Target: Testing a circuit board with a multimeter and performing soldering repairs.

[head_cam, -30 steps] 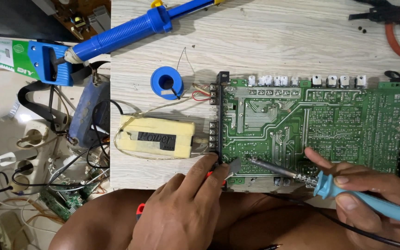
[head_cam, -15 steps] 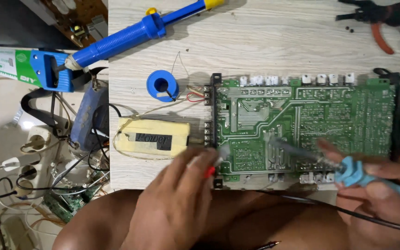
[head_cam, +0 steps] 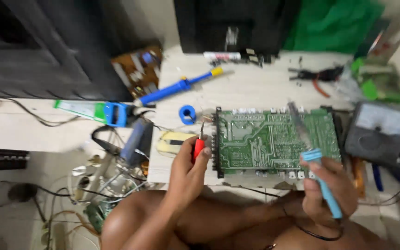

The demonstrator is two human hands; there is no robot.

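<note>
A green circuit board (head_cam: 274,141) lies on the pale worktop in front of me. My left hand (head_cam: 187,171) is raised at the board's left edge and grips a red-handled probe (head_cam: 199,146) with its thin tip pointing up. My right hand (head_cam: 327,187) holds a light-blue soldering iron (head_cam: 320,180) lifted off the board, its metal tip slanting up and left over the board's right part. The picture is blurred by head motion.
A blue desoldering pump (head_cam: 177,87), a blue solder spool (head_cam: 187,114) and a yellow block (head_cam: 174,141) lie left of the board. A grey analog meter (head_cam: 380,132) sits at right, red-handled pliers (head_cam: 318,76) behind. A saw (head_cam: 100,112) and tangled cables (head_cam: 98,185) lie at left.
The camera tilted up and back, showing more of the room. Both hands lifted off the board: the probe now points up and the soldering iron is raised.
</note>
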